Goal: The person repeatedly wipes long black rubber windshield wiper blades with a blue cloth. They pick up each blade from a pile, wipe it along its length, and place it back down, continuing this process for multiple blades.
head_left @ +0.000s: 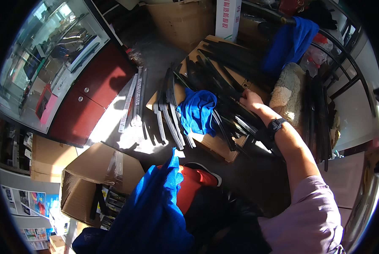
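Observation:
My right hand [251, 100] reaches into a pile of long black wiper blades [217, 76] lying on flattened cardboard [223, 153]. Its fingers curl down onto a blade at the right side of the pile, and their tips are hidden. A dark watch is on that wrist. A crumpled blue cloth [198, 111] lies on the blades, left of the hand. Another blue cloth [155, 207] hangs close to me at the lower left, its peak raised. My left hand is almost wholly hidden behind this cloth, so its fingers cannot be made out.
An open cardboard box [128, 163] with small packages stands at the lower left. Beyond it is a glass display case over a dark red cabinet [90, 95]. To the right are a fleece cover [289, 91], a black metal frame [354, 63] and another blue cloth [292, 42].

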`<state>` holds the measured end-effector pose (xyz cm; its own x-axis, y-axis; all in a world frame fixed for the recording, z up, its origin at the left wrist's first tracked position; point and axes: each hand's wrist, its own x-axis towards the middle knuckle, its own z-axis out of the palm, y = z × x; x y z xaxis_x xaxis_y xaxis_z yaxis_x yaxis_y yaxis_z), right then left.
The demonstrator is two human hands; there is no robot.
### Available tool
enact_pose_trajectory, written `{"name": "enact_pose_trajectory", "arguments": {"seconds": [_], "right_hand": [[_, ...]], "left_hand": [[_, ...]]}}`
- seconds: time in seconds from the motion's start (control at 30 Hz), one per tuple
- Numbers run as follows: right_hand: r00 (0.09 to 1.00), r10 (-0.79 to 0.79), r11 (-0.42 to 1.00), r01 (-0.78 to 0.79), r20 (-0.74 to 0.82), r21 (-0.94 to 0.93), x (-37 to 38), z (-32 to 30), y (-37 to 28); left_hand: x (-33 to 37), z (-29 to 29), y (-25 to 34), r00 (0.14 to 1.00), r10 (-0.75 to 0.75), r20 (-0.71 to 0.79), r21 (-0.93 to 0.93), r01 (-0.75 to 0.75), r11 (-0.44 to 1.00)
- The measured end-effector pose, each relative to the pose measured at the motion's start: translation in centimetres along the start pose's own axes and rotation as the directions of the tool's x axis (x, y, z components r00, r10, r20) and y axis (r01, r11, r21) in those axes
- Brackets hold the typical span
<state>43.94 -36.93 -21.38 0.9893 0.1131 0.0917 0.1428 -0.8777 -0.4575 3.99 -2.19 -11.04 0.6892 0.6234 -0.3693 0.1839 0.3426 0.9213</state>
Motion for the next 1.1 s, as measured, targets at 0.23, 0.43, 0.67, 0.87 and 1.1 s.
{"name": "enact_pose_trajectory", "arguments": {"seconds": [0.23,0.43,0.67,0.87,1.1], "right_hand": [[0.999,0.024,0.815,0.006,-0.043,0.580,-2.7,-2.9,-4.6],[0.989,-0.119,0.446,0.136,-0.091,0.885,-12.1,-5.1,-14.5],[0.906,-0.415,0.433,0.114,0.085,0.894,-18.6,-5.8,-19.2],[0.875,-0.436,0.423,-0.007,0.210,0.906,-22.9,-5.3,-22.3],[0.796,-0.576,0.426,0.098,0.186,0.899,-26.8,-5.9,-27.0]], "left_hand": [[-4.4,-4.7,4.0,0.984,0.178,0.015,0.154,-0.179,0.972],[-9.8,-8.8,11.4,0.929,0.329,0.169,0.642,-0.357,0.678],[-7.4,-15.0,16.8,0.947,0.301,0.109,0.868,-0.238,0.435],[-5.6,-14.7,11.1,0.773,0.621,0.131,0.703,-0.514,0.491],[-5.6,-13.5,2.5,0.804,0.536,0.257,0.966,-0.189,-0.178]]}}
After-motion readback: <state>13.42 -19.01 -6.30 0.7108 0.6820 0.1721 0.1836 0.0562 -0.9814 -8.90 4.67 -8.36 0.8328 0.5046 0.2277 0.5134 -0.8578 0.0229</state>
